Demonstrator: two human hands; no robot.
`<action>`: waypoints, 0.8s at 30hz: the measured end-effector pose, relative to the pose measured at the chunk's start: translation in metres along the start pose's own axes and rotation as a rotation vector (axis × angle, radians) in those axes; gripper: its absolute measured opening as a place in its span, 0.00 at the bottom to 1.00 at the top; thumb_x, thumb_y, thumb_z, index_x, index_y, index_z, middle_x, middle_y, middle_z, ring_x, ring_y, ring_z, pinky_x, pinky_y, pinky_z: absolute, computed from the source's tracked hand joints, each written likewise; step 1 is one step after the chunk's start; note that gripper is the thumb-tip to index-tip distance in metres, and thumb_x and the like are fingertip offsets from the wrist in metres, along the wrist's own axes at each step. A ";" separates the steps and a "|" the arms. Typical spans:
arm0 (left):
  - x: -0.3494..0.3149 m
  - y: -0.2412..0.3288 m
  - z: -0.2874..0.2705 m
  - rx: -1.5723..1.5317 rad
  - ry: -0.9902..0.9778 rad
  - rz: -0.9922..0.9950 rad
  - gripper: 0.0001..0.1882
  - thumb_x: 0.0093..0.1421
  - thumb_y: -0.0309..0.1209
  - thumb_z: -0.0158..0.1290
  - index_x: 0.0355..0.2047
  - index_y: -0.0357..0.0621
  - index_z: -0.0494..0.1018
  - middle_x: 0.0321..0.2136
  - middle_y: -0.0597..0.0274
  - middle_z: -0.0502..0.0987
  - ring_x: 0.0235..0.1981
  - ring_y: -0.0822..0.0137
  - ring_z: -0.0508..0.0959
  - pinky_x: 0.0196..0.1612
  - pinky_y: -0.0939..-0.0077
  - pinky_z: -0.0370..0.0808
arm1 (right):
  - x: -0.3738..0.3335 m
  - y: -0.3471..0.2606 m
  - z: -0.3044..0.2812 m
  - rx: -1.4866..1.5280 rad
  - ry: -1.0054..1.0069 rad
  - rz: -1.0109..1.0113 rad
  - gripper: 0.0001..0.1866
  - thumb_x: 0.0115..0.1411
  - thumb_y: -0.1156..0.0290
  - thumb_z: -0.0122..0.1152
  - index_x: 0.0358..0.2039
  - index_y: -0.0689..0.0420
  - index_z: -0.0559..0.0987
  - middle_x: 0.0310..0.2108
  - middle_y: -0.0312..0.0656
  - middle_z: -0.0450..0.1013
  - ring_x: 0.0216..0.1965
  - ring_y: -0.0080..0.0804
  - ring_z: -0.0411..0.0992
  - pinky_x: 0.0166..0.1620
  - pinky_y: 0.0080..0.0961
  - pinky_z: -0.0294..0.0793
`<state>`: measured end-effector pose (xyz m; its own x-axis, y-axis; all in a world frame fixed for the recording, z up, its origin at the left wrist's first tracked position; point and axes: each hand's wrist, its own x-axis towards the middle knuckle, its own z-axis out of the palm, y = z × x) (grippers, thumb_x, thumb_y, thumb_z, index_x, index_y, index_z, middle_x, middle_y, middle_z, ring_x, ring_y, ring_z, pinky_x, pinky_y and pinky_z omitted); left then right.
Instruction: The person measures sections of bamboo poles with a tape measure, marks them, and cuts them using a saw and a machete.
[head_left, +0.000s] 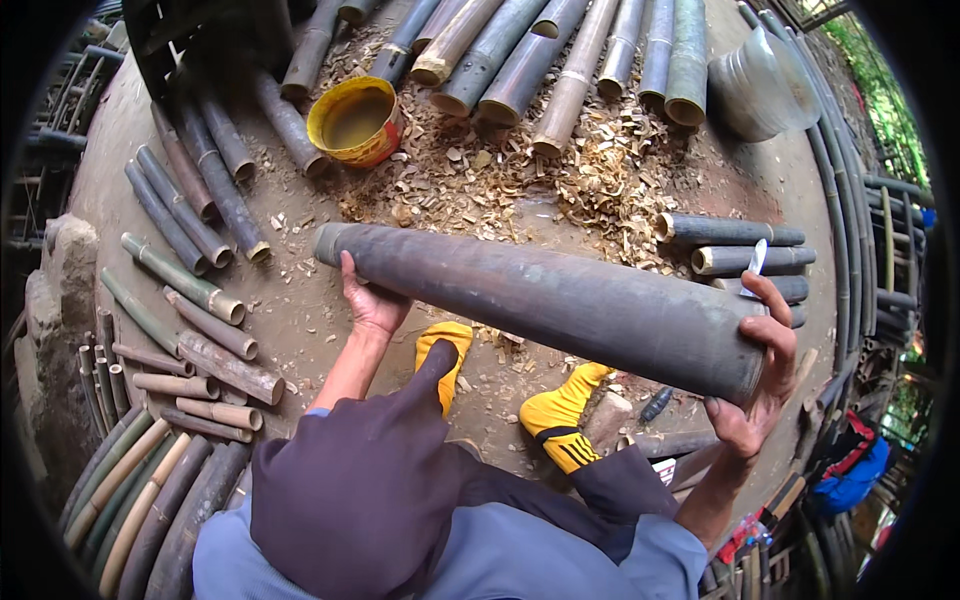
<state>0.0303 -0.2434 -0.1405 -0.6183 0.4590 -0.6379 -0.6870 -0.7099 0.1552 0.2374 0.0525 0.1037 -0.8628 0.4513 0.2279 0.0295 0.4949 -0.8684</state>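
A long, thick dark-grey bamboo tube (540,295) lies across my view, held raised above my lap and sloping down to the right. My left hand (378,305) supports it from below close to its narrower-looking left end, thumb up along the near side. At the wider-looking right end, my right hand (765,375) is wrapped round the rim, fingers over the edge and thumb underneath. A pale knife-like blade (758,258) sticks up beside my right index finger; its handle is hidden, so whether the hand grips it I cannot tell.
Cut bamboo pieces (205,240) lie at left, with more bamboo tubes (575,80) along the far side. Wood shavings (600,185) cover the ground beyond the tube. A yellow-red bucket (355,122) and a clear plastic container (765,85) stand there. My yellow-socked feet (560,410) are below.
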 end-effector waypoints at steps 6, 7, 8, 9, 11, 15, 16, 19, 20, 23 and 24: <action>0.001 -0.005 0.001 0.060 0.005 -0.013 0.45 0.40 0.56 0.63 0.55 0.50 0.63 0.53 0.59 0.69 0.54 0.54 0.67 0.60 0.51 0.60 | 0.001 0.044 0.009 0.034 0.302 0.077 0.34 0.49 0.55 0.56 0.51 0.66 0.68 0.51 0.52 0.66 0.55 0.40 0.63 0.59 0.35 0.56; -0.004 -0.004 0.004 0.079 -0.043 0.023 0.45 0.40 0.55 0.63 0.56 0.50 0.62 0.54 0.59 0.68 0.55 0.54 0.67 0.60 0.51 0.60 | -0.002 0.063 0.008 0.117 0.360 0.126 0.32 0.49 0.57 0.55 0.51 0.66 0.69 0.50 0.51 0.67 0.54 0.39 0.63 0.58 0.34 0.56; -0.010 0.000 0.009 0.098 -0.088 0.067 0.45 0.40 0.54 0.63 0.57 0.50 0.62 0.54 0.59 0.67 0.55 0.54 0.66 0.61 0.51 0.59 | -0.006 0.086 0.006 0.207 0.415 0.172 0.31 0.50 0.59 0.54 0.51 0.66 0.69 0.49 0.50 0.68 0.53 0.37 0.64 0.58 0.33 0.57; -0.015 0.002 0.019 0.148 -0.151 0.060 0.46 0.39 0.54 0.64 0.57 0.50 0.61 0.55 0.58 0.67 0.57 0.55 0.65 0.61 0.51 0.58 | -0.013 0.106 0.003 0.334 0.473 0.233 0.27 0.50 0.62 0.52 0.49 0.63 0.72 0.47 0.46 0.70 0.51 0.35 0.65 0.57 0.33 0.59; -0.028 0.012 0.049 0.324 -0.336 0.096 0.51 0.38 0.52 0.66 0.60 0.50 0.57 0.59 0.55 0.62 0.60 0.57 0.62 0.63 0.50 0.55 | -0.030 0.154 0.018 0.323 0.579 0.427 0.26 0.51 0.55 0.51 0.46 0.59 0.72 0.45 0.44 0.70 0.45 0.33 0.68 0.50 0.30 0.66; -0.041 0.030 0.121 0.654 -0.715 0.300 0.60 0.36 0.53 0.69 0.63 0.48 0.46 0.61 0.52 0.56 0.60 0.43 0.59 0.60 0.39 0.57 | -0.088 0.226 0.093 0.706 0.582 0.628 0.22 0.54 0.50 0.50 0.41 0.54 0.73 0.39 0.43 0.71 0.43 0.37 0.70 0.47 0.34 0.71; -0.039 0.045 0.134 0.732 -0.858 0.294 0.62 0.34 0.52 0.70 0.63 0.47 0.45 0.61 0.48 0.55 0.59 0.40 0.60 0.58 0.38 0.59 | -0.092 0.225 0.119 0.816 0.581 0.720 0.21 0.56 0.52 0.50 0.41 0.55 0.74 0.38 0.43 0.72 0.42 0.36 0.70 0.47 0.35 0.71; -0.063 0.052 0.157 0.792 -0.692 0.323 0.65 0.31 0.50 0.72 0.63 0.44 0.44 0.60 0.42 0.55 0.58 0.38 0.61 0.57 0.39 0.62 | -0.099 0.216 0.156 0.859 0.599 0.813 0.19 0.59 0.57 0.49 0.43 0.59 0.73 0.40 0.45 0.73 0.41 0.35 0.71 0.46 0.33 0.71; -0.069 0.057 0.162 0.886 -0.724 0.382 0.64 0.33 0.53 0.70 0.63 0.45 0.44 0.61 0.42 0.53 0.58 0.37 0.60 0.57 0.39 0.62 | -0.098 0.216 0.163 0.896 0.583 0.807 0.20 0.59 0.57 0.49 0.43 0.59 0.73 0.40 0.45 0.74 0.41 0.35 0.72 0.46 0.32 0.72; -0.065 0.050 0.158 0.814 -0.807 0.413 0.65 0.33 0.54 0.70 0.63 0.43 0.43 0.61 0.45 0.53 0.60 0.39 0.57 0.60 0.42 0.58 | -0.091 0.217 0.146 0.949 0.585 0.816 0.18 0.59 0.62 0.49 0.43 0.61 0.74 0.38 0.45 0.75 0.39 0.33 0.72 0.46 0.29 0.70; -0.056 0.045 0.148 0.780 -0.810 0.392 0.65 0.33 0.54 0.70 0.63 0.43 0.43 0.61 0.45 0.53 0.60 0.39 0.57 0.60 0.42 0.58 | -0.093 0.214 0.127 0.910 0.600 0.819 0.18 0.59 0.62 0.49 0.43 0.61 0.74 0.38 0.45 0.75 0.39 0.33 0.72 0.46 0.29 0.70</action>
<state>-0.0224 -0.2218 0.0138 -0.7066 0.6860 0.1737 -0.2709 -0.4889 0.8292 0.2594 0.0224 -0.1596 -0.4018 0.7427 -0.5357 -0.1193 -0.6224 -0.7735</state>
